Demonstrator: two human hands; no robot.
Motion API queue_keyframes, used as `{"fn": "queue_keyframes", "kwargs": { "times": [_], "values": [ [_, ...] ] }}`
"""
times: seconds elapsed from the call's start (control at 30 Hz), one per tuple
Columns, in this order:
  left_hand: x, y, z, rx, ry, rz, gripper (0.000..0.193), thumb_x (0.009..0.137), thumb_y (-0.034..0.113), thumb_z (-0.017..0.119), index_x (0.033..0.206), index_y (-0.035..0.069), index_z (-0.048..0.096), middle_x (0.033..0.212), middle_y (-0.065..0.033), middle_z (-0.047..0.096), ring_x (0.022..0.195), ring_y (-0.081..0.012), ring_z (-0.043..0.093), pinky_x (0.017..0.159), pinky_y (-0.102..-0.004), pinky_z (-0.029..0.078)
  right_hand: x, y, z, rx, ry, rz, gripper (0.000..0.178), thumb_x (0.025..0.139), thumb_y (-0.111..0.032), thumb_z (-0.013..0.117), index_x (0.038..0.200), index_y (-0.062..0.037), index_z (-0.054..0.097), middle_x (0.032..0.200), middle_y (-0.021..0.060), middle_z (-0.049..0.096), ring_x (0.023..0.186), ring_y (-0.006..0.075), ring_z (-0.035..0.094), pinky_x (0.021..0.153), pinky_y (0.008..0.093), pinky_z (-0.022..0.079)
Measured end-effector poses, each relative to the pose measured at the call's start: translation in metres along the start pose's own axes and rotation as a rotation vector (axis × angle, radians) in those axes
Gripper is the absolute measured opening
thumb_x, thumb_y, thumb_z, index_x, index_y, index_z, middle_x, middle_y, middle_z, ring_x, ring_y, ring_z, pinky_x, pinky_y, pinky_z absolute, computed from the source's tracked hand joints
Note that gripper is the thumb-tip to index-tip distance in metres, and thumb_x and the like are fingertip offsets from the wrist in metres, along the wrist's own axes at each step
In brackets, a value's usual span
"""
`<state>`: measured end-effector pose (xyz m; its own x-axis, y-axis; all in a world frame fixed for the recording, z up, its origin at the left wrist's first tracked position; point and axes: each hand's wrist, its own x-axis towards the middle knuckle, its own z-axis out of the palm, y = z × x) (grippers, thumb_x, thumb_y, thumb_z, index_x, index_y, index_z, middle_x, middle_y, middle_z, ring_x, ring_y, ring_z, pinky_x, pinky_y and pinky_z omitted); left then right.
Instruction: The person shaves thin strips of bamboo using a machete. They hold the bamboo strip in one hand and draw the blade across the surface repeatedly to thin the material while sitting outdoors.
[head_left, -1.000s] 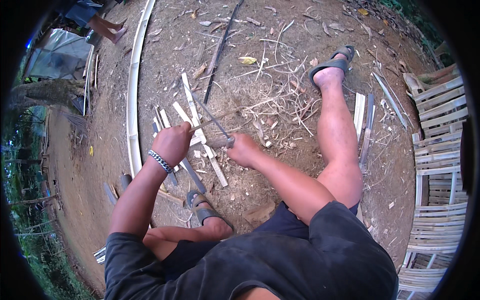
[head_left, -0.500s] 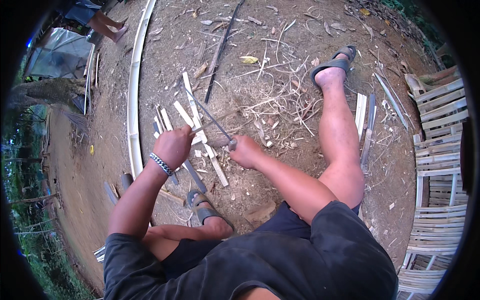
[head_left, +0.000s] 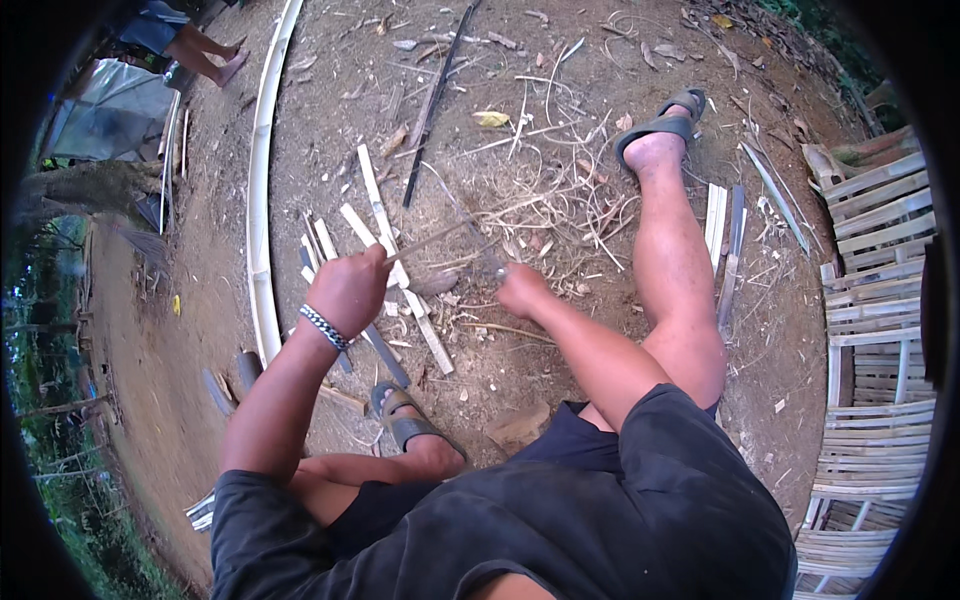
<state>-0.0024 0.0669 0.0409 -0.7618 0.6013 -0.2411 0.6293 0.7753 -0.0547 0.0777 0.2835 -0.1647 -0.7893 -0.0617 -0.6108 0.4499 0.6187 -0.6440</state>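
Observation:
My left hand (head_left: pixel 347 290), with a chain bracelet at its wrist, is closed around one end of a thin bamboo strip (head_left: pixel 430 241) that points away to the right. To its right, my right hand (head_left: pixel 524 291) grips the handle of a long knife (head_left: pixel 462 212), mostly hidden by the fingers. The narrow blade slants away to the left, blurred near the hand, and crosses the strip in view; whether they touch I cannot tell. Beneath my left hand, several split bamboo slats (head_left: pixel 376 198) lie crossed on the ground. A thin shaving (head_left: pixel 508 329) shows just below my right hand.
Curled shavings (head_left: pixel 560 215) litter the dirt between my sandalled feet. A long split bamboo pole (head_left: pixel 262 200) runs along the left, and a dark strip (head_left: pixel 437 105) lies ahead. Slatted bamboo panels (head_left: pixel 875 310) stand at right. Another person's legs (head_left: pixel 208 55) show far left.
My right hand has moved right with the knife, away from my left hand. The left hand stays nearly in place with the strip. A thin shaving now shows below the right hand.

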Motion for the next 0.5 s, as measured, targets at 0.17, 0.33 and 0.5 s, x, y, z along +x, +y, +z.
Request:
{"fn": "queue_keyframes", "kwargs": {
  "times": [0.17,0.33,0.5],
  "values": [
    [0.001,-0.014,0.001,-0.045,0.059,-0.013,0.020,0.098,0.020,0.055,0.087,0.003,0.057,0.064,-0.0164,0.064,0.060,-0.0358,0.067,0.056,-0.0455,0.055,-0.030,-0.048,-0.004,0.043,0.078,-0.157,0.041,0.085,-0.012,0.063,0.124,-0.0011,0.061,0.104,0.0214,0.070,0.091,0.0322,0.070,0.083,0.0416,0.055],
    [-0.001,-0.013,0.001,-0.029,0.036,-0.026,0.021,0.097,0.022,0.058,0.086,0.005,0.056,0.064,-0.0170,0.064,0.062,-0.0365,0.067,0.059,-0.0468,0.055,0.039,0.040,0.016,-0.053,0.011,0.061,0.038,0.083,-0.017,0.064,0.117,-0.0004,0.065,0.096,0.0229,0.071,0.089,0.0349,0.069,0.081,0.0417,0.054],
    [-0.005,-0.027,0.006,-0.079,-0.004,-0.125,0.023,0.096,0.023,0.059,0.087,0.003,0.057,0.069,-0.0213,0.065,0.067,-0.0394,0.067,0.064,-0.0494,0.055,0.008,0.009,0.028,0.085,0.110,-0.053,0.038,0.086,-0.021,0.062,0.118,-0.0020,0.065,0.098,0.0236,0.071,0.091,0.0343,0.070,0.083,0.0418,0.054]
  ]
}}
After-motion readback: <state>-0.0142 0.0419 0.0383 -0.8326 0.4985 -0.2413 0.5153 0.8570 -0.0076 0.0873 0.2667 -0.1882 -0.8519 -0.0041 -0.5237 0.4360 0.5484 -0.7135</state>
